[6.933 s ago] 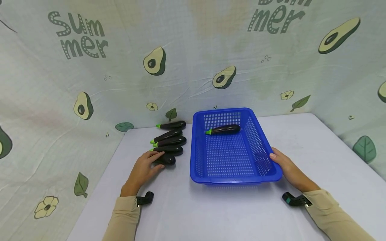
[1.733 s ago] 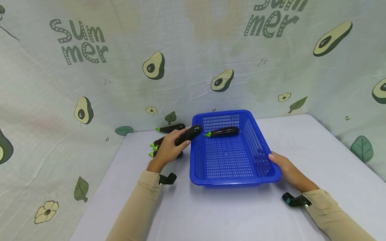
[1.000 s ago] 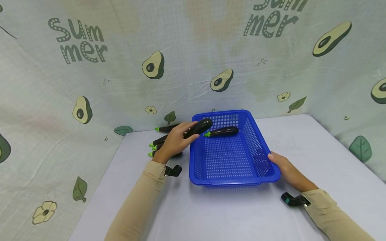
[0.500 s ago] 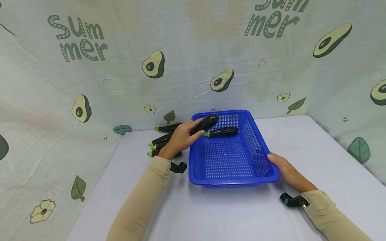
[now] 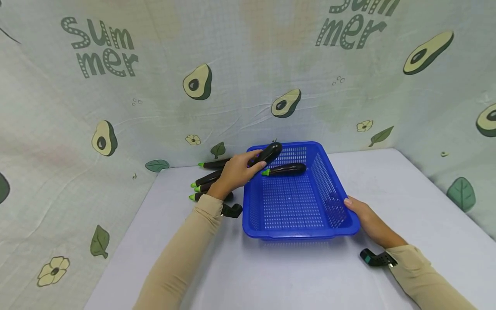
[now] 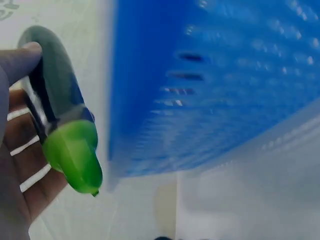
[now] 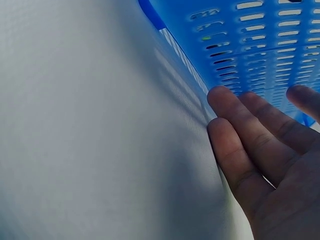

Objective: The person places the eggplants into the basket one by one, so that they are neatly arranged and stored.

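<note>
My left hand (image 5: pixel 237 171) grips a dark eggplant (image 5: pixel 272 151) over the left rim of a blue plastic basket (image 5: pixel 296 234). Thumb and fingers lie on either side of the eggplant; the left wrist view shows its green cap (image 6: pixel 75 152) beside the basket wall (image 6: pixel 145 75). Another eggplant (image 5: pixel 288 169) lies inside, near the basket's back. At the basket's right rim is my right hand (image 5: pixel 370 220), thumb over the edge. Its other fingers (image 7: pixel 250 132) reach under the perforated side in the right wrist view.
Several eggplants (image 5: pixel 207 178) lie in a row left of the basket, partly hidden by my left arm. A white cloth covers the table (image 5: pixel 286 275). Behind it hangs a curtain (image 5: pixel 240 116) printed with avocados and leaves. Each wrist wears a black device (image 5: pixel 377 258).
My left hand took the nearest eggplant from the row and lifted it, tilted, right and back to above the basket's left rim. My right hand and the basket have stayed in place.
</note>
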The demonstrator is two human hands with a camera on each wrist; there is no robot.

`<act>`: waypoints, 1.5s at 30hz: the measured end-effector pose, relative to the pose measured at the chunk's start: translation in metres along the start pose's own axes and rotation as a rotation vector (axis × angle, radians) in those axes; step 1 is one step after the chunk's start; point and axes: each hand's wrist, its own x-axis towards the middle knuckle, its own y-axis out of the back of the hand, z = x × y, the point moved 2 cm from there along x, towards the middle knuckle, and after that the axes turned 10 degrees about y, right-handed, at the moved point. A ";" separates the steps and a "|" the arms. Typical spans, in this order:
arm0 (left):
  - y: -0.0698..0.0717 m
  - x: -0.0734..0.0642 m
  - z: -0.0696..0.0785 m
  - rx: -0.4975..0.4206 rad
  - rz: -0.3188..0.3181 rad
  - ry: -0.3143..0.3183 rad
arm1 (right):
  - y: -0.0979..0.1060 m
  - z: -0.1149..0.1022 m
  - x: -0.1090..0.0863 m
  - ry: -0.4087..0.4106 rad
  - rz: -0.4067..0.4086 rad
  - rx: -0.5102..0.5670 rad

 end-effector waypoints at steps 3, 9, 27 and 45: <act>0.003 0.002 0.002 -0.034 -0.005 0.024 | 0.000 0.000 0.000 -0.001 0.002 -0.005; 0.005 0.006 0.006 -0.048 -0.025 0.030 | 0.000 0.000 0.000 0.011 0.003 0.008; 0.001 0.029 0.018 -0.068 -0.223 0.080 | 0.000 0.002 0.000 0.031 0.013 0.016; -0.016 0.045 0.025 -0.201 -0.293 0.129 | -0.002 0.002 0.000 0.006 0.003 -0.014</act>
